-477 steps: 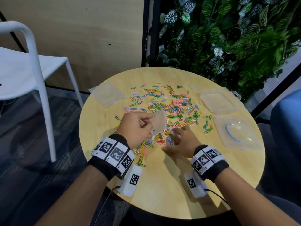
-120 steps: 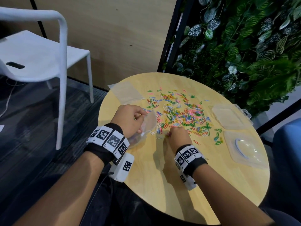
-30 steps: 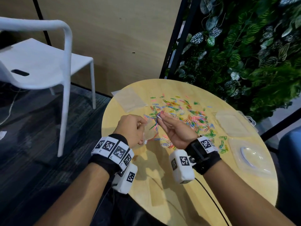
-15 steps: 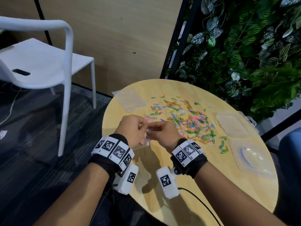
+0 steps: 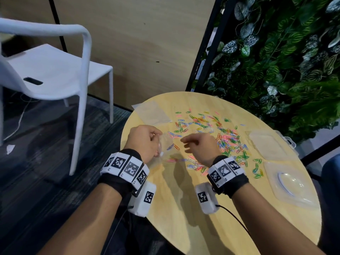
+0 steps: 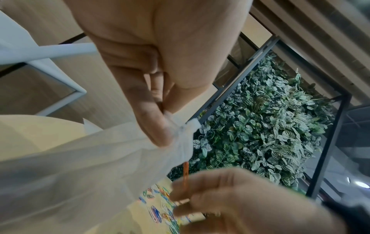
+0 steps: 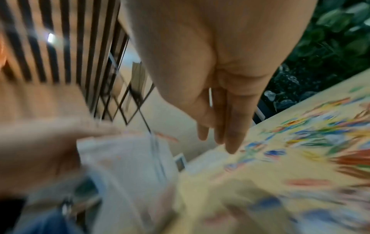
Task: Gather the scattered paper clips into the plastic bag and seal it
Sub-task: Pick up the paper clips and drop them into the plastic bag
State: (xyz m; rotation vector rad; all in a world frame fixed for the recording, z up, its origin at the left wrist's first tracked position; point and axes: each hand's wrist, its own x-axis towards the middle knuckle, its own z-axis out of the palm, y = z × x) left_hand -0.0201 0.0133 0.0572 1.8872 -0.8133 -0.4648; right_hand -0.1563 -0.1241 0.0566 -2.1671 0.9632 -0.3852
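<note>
My left hand pinches the top edge of a clear plastic bag and holds it up above the round table's left side; the left wrist view shows thumb and finger clamped on the bag rim. Just to the right of the bag mouth is my right hand, palm down, fingers loosely extended, holding nothing in the right wrist view. An orange paper clip hangs between the bag's edge and that hand. Several coloured paper clips lie scattered across the table's middle.
A second flat clear bag lies at the wooden table's far left edge. Two clear plastic lids or trays sit at the right. A white chair stands to the left, and a plant wall behind.
My right hand was at the bag mouth half a second ago; it has drawn back to the right and its fingers have spread. The left hand still holds the bag in place.
</note>
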